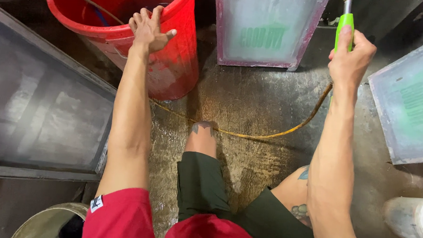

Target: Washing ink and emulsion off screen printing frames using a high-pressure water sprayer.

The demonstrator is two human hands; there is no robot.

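Right then, we had our right hand (351, 56) closed tight around the green handle of the spray wand (344, 26), thumb up along it, its metal stem running off the top edge of the view so that we could not see the nozzle. Our left hand (150, 29) lay over the rim of the red bucket (176, 60), fingers curled inside the lip and thumb outside, more a steadying hold than a full clench. Dark water stood in that bucket, and a thin hose or handle crossed its mouth.

From the wand a yellow hose (249, 133) trailed down and across the wet floor (250, 101), passing just in front of our knee and under the bucket's side. That, we judged, was the first risk: a foot or knee could snag it and jerk the wand off aim. The floor shone with water, so a slip was likely enough. A hard pull on the rim could also tip the bucket and spill it.

Counting, we made it one red bucket, one wand, one yellow hose, and three framed screens: a pink-framed one (265, 28) upright straight ahead, a grey-framed one (407, 101) leaning at the right, a large dark one (41, 102) at the left. One pale tub (45, 221) sat by our left hip, one white container (411, 220) at the lower right.
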